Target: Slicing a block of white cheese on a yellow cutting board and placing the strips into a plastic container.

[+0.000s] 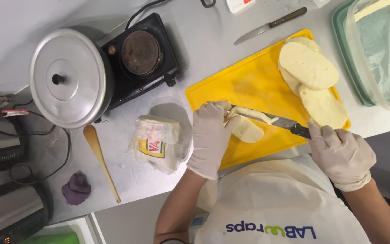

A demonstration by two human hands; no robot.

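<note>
Head view: right hand (341, 153) fingers clamp knife (267, 118); left hand (211, 135) fingers, seemingly together, steady cheese slice (248, 129).

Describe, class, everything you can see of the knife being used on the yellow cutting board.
The knife in use has a long, flat, silvery metal blade and a dark handle. It lies nearly level over the yellow cutting board, tip toward the left hand, which touches the blade's end. The gloved right hand closes around the handle. A soft white strip clings along the blade, above a pale cheese piece.
</note>
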